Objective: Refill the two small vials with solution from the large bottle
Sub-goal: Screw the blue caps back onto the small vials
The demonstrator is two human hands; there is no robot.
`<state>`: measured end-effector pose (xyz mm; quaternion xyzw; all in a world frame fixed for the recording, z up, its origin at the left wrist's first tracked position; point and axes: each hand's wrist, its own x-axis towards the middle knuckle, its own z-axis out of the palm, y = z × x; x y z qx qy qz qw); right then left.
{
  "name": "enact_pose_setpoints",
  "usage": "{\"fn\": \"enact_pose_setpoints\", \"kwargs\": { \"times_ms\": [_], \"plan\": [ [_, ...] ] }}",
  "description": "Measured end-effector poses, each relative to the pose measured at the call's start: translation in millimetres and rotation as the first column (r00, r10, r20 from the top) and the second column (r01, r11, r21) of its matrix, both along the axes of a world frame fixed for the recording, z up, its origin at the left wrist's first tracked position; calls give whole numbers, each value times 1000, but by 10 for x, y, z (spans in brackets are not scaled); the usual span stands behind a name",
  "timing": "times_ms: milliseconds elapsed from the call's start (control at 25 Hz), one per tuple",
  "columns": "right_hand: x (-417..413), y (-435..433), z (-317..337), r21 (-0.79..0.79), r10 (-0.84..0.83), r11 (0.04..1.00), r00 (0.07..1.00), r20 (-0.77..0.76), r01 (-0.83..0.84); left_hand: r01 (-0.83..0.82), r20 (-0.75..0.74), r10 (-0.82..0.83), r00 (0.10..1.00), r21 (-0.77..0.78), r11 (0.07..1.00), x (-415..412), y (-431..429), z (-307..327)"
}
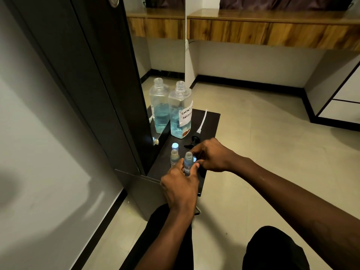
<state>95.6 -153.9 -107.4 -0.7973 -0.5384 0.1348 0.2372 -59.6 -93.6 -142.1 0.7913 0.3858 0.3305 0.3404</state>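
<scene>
A large clear bottle (180,112) with blue solution and a handwritten label stands uncapped at the back of a low black shelf (209,121). My left hand (180,187) grips a small open vial (188,162) of blue liquid just above the shelf. My right hand (211,155) is beside that vial's neck and pinches a small pale cap (194,159). A second small vial (174,157) stands open on the shelf to the left. Behind it lies another pale cap (175,145).
A black pump head with a white tube (195,140) lies on the shelf right of the bottle. A mirror (161,61) on the left reflects the bottle. Tiled floor (263,133) spreads to the right; my knees are below.
</scene>
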Motion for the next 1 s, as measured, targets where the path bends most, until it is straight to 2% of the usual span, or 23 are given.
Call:
{"fn": "enact_pose_setpoints", "kwargs": {
  "times_ms": [80,280,480,600,1000],
  "plan": [
    [-19,-5,12,8,11,1000,1000,-5,-11,6,-17,-5,1000,38,999,8,6,26],
    [-8,-133,269,56,-62,997,998,32,60,55,80,-55,995,13,998,4,36,274],
    [106,-444,955,306,-88,944,988,-124,123,244,108,-257,960,118,963,-12,73,740],
    [91,-614,1393,403,-41,911,991,-128,90,292,136,-314,939,160,943,48,77,1039],
    [-42,-1035,2103,390,4,921,1000,4,-5,403,154,-457,876,285,870,143,-70,1727]
  ]
}}
